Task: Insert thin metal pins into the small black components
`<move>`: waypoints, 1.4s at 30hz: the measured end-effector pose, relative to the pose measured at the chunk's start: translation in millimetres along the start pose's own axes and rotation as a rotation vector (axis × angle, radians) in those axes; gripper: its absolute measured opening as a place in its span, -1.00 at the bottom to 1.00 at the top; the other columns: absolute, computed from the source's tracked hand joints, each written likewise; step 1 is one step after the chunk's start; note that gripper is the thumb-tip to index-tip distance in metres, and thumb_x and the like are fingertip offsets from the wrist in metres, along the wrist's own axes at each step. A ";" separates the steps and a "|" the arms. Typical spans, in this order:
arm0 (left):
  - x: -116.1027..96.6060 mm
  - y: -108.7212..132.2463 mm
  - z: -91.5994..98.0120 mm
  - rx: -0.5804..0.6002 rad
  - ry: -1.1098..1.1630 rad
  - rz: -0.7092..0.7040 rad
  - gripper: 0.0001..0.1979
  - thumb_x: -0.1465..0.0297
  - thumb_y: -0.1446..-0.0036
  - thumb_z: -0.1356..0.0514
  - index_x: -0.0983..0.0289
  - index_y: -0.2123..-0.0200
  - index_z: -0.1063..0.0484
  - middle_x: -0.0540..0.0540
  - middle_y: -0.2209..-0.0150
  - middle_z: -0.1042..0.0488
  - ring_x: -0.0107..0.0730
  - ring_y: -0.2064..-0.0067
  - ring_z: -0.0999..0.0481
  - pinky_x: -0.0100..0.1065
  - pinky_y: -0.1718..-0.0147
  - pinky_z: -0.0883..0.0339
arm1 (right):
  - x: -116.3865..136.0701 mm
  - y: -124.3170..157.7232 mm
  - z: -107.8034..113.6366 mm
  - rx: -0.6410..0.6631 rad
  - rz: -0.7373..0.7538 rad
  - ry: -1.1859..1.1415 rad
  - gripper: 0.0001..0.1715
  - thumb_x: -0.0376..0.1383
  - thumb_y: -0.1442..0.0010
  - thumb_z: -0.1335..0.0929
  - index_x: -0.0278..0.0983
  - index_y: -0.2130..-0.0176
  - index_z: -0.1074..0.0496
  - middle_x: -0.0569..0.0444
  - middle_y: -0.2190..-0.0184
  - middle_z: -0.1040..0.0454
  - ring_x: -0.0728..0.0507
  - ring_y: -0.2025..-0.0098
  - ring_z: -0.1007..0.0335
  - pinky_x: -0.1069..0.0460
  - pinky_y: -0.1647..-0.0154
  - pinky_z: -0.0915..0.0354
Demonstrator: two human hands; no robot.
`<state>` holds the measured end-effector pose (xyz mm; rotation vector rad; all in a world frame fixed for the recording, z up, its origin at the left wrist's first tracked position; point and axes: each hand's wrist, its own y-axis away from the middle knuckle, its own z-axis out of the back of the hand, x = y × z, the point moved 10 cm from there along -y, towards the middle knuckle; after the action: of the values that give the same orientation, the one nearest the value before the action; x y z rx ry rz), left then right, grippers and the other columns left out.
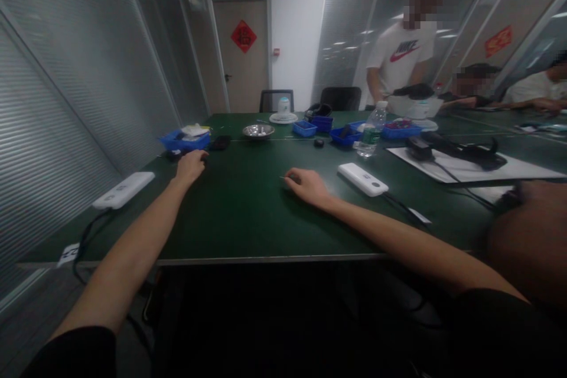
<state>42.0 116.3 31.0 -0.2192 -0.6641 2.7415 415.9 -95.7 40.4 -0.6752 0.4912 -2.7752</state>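
Note:
Above the left part of the green table, my left hand has its fingers curled in, with a small dark patch at the tips that I cannot identify. Just beyond it stand a blue basket with white and yellow items in it and a flat black object. My right hand rests low over the table's middle, thumb and fingers closed. A thin pale tip pokes out from its fingers toward the left; what it belongs to is hidden. Right of this hand lies a white power strip.
A second power strip lies at left. Toward the back are a metal bowl, blue trays and a water bottle. Black equipment sits on a white board at right. A person stands beyond; others sit at right.

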 end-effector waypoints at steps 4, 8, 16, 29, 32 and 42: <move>9.4 1.8 1.2 0.014 -0.019 0.052 -0.57 0.47 -0.21 -0.17 0.19 -0.14 -0.52 0.21 -0.11 -0.55 0.05 -0.14 -0.52 -0.08 -0.08 -0.41 | 1.1 0.1 0.1 0.016 0.002 0.001 -0.69 -0.08 -0.42 -0.32 -0.16 0.01 -0.55 0.02 0.11 -0.64 -0.17 0.14 -0.54 0.03 0.19 -0.33; 27.3 3.6 3.1 0.022 -0.003 0.164 -0.55 0.46 -0.17 -0.20 0.19 -0.15 -0.51 0.22 -0.10 -0.57 0.09 -0.12 -0.52 -0.05 -0.07 -0.42 | 1.8 0.2 -0.5 0.038 -0.005 -0.005 -0.68 -0.08 -0.42 -0.32 -0.16 0.01 -0.55 0.01 0.11 -0.63 -0.17 0.14 -0.54 0.03 0.20 -0.32; 44.0 9.1 10.9 0.006 0.050 0.292 -0.44 0.55 -0.02 -0.24 0.20 -0.13 -0.51 0.21 -0.10 -0.57 0.08 -0.13 -0.51 -0.08 -0.07 -0.41 | 5.3 2.6 1.0 0.042 -0.001 -0.010 -0.69 -0.09 -0.42 -0.33 -0.15 0.00 -0.56 0.01 0.11 -0.63 -0.17 0.13 -0.53 0.02 0.17 -0.32; 35.6 9.6 16.9 0.042 -0.087 0.275 -0.54 0.51 -0.11 -0.21 0.20 -0.10 -0.55 0.29 -0.10 -0.55 0.20 -0.08 -0.52 0.07 -0.05 -0.42 | 5.5 1.0 -2.1 0.044 0.033 -0.003 -0.69 -0.09 -0.41 -0.32 -0.17 0.02 -0.56 0.02 0.13 -0.63 -0.15 0.17 -0.52 0.04 0.23 -0.29; 37.0 7.9 14.1 0.051 -0.097 0.257 -0.57 0.51 -0.10 -0.21 0.23 -0.06 -0.57 0.31 -0.09 -0.55 0.19 -0.09 -0.51 0.06 -0.06 -0.42 | 7.0 1.7 -0.9 0.043 0.040 -0.005 -0.70 -0.10 -0.42 -0.32 -0.17 0.02 -0.56 0.02 0.12 -0.63 -0.15 0.15 -0.53 0.04 0.21 -0.31; 35.6 6.3 8.8 0.041 -0.047 0.199 -0.55 0.56 -0.10 -0.16 0.29 -0.06 -0.55 0.34 -0.09 -0.51 0.15 -0.11 -0.49 -0.01 -0.08 -0.40 | 4.1 -0.9 -5.2 0.052 0.044 0.015 -0.71 -0.10 -0.41 -0.33 -0.15 0.01 -0.56 0.04 0.12 -0.63 -0.15 0.17 -0.52 0.04 0.23 -0.29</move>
<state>5.0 119.1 33.2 -0.2232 -0.6290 2.9561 409.7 -94.8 38.0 -0.6251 0.4296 -2.7433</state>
